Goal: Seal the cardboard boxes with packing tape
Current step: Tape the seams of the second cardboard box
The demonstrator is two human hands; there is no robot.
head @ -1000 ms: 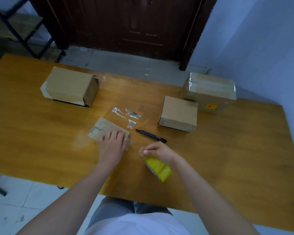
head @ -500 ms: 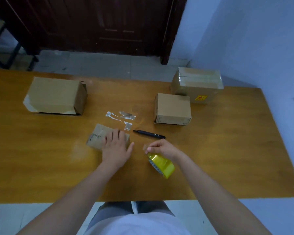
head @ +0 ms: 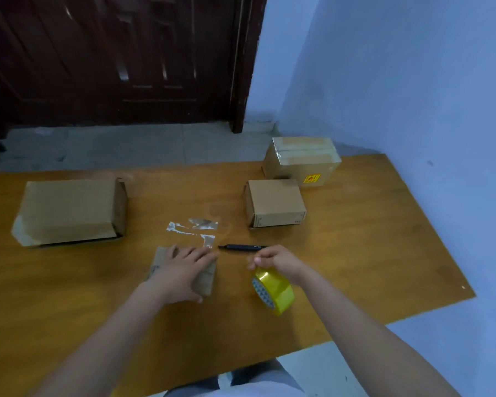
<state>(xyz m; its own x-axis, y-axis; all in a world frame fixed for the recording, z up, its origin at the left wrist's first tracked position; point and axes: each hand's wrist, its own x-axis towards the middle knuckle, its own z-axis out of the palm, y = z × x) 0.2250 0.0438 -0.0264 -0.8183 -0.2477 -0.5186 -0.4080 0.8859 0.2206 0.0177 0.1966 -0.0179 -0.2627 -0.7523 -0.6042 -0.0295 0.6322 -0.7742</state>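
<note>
Head view shows my left hand [head: 184,267] lying flat, fingers straight, on a small flat brown cardboard box [head: 204,277] at the near middle of the orange-brown wooden table [head: 384,253]. My right hand [head: 275,260] pinches the free end of a yellow roll of packing tape [head: 274,290], which hangs just below it. I judge this small box is the one in hand and not yet sealed. Just beyond lie a black marker pen [head: 242,247] and whitish scraps of torn tape [head: 195,229], near enough to snag the strip. Farther out, a medium brown carton [head: 275,203] shows no tape that I can see; the large brown carton at left [head: 69,210] gapes at one end. The far carton with a yellow sticker [head: 301,160] looks taped across its top.
</note>
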